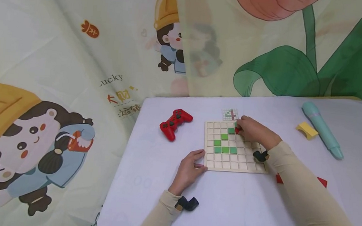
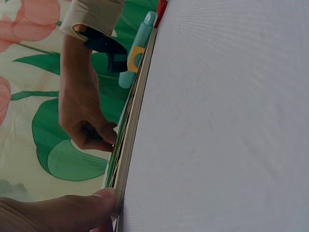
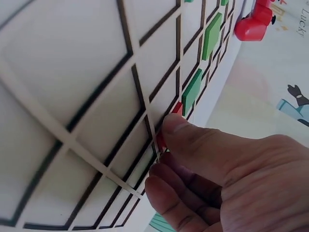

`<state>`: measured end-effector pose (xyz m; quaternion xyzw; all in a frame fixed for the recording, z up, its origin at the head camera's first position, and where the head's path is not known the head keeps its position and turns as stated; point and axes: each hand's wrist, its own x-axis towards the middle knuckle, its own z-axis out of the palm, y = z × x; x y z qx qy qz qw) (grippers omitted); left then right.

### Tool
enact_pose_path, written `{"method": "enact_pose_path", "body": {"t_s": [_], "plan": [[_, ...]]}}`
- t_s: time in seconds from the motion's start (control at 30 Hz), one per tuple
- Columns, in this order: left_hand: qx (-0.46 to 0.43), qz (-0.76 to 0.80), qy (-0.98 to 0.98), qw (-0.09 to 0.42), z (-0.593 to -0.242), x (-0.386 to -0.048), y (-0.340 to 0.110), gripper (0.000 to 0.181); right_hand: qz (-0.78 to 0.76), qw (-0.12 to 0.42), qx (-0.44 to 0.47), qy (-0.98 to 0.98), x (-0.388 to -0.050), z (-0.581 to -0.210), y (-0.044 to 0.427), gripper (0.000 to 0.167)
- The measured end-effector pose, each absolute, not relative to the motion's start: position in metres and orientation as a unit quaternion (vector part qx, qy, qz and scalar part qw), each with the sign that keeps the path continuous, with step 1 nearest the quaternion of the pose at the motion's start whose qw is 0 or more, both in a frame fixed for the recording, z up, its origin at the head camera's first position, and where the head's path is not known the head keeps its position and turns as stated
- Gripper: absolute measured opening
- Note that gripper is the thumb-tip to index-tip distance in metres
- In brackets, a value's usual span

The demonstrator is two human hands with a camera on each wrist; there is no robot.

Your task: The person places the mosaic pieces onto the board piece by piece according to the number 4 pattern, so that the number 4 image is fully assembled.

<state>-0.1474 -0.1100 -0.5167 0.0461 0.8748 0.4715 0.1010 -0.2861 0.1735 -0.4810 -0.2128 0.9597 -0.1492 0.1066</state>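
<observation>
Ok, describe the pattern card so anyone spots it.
On the white tabletop, find the pale grid board. Just beyond its far edge lies the pattern card, set apart by its miniature grid with green and reddish squares, far smaller than the board's.

"Lucky" (image 1: 111, 80), "财" (image 1: 123, 95), "运转" (image 1: 129, 111) on printed cloth (image 1: 44, 50)

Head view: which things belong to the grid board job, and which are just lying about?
Likely in the job: grid board, green tiles, red tile at the right hand, grid-printed card.

Apparently lying about: red controller, teal microphone-shaped object, yellow arched block; red pieces by the right sleeve, role unclear.
</observation>
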Motion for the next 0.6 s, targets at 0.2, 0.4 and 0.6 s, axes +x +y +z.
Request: {"method": "enact_pose_path", "body": {"t_s": [0.2,0.4,0.6], "plan": [[0.057,0.481,0.87,0.097,-0.519,-0.147,-0.107,0.065,-0.157,0.123,-0.194,0.96,-0.283,-0.479,0.179,0.013],[0.056,0.482,0.87,0.091,-0.52,-0.147,-0.111,0.064,-0.209,0.08,-0.172,0.959,-0.26,-0.448,0.212,0.02],[0.065,0.479,0.87,0.095,-0.519,-0.149,-0.113,0.063,-0.221,0.017,-0.169,0.96,-0.202,-0.431,0.265,0.019]]}}
